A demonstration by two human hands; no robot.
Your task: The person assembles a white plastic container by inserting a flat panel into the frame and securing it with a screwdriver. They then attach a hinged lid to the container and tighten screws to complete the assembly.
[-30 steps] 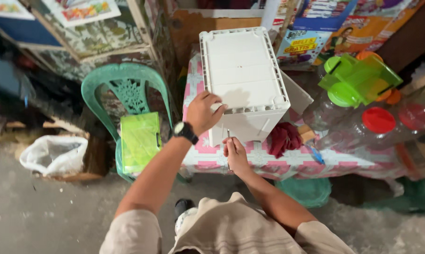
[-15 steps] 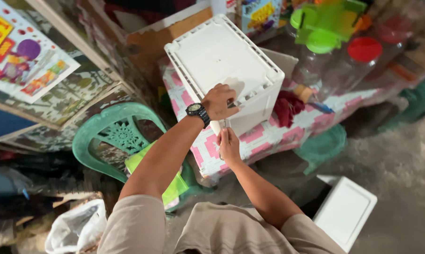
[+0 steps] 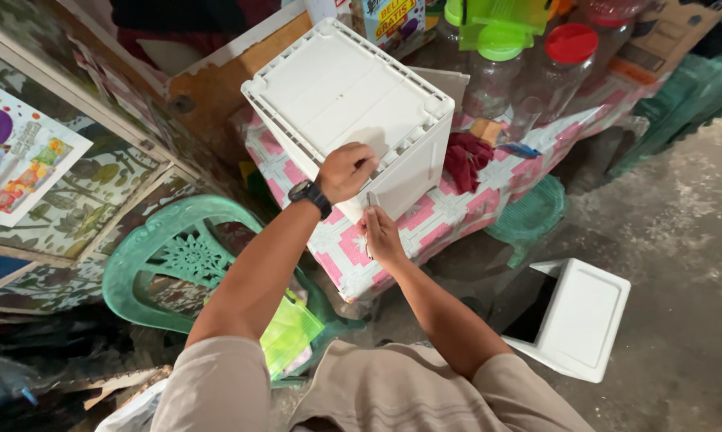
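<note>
A cluttered stall corner on a grey concrete floor (image 3: pixel 681 240), with one small bench (image 3: pixel 449 216) under a pink-and-white patterned cloth. On the bench stands one white plastic box (image 3: pixel 345 88), ribbed along its rim and tilted toward the camera. The left hand (image 3: pixel 345 170), a black wristwatch (image 3: pixel 309 196) on its wrist, rests curled over the box's near top edge, its grip closed on the rim. The right hand (image 3: pixel 382 234) is just below, against the box's front wall, pinching a thin pale tool (image 3: pixel 370 200), perhaps a small blade; the view is too poor to be sure.

Behind the box stand two clear jars, one with a red lid (image 3: pixel 570 42) and one with a green lid (image 3: pixel 498 44). One dark red rag (image 3: pixel 465 156) lies beside the box. One green plastic chair (image 3: pixel 177 248) stands left of the bench, a yellow-green bag (image 3: pixel 293 332) on its seat. One white square lid (image 3: pixel 581 316) lies on the floor to the right. A colourful rectangular poster (image 3: pixel 21 156) hangs on the left wall, and a bright printed carton (image 3: pixel 393 20) stands at the top.
</note>
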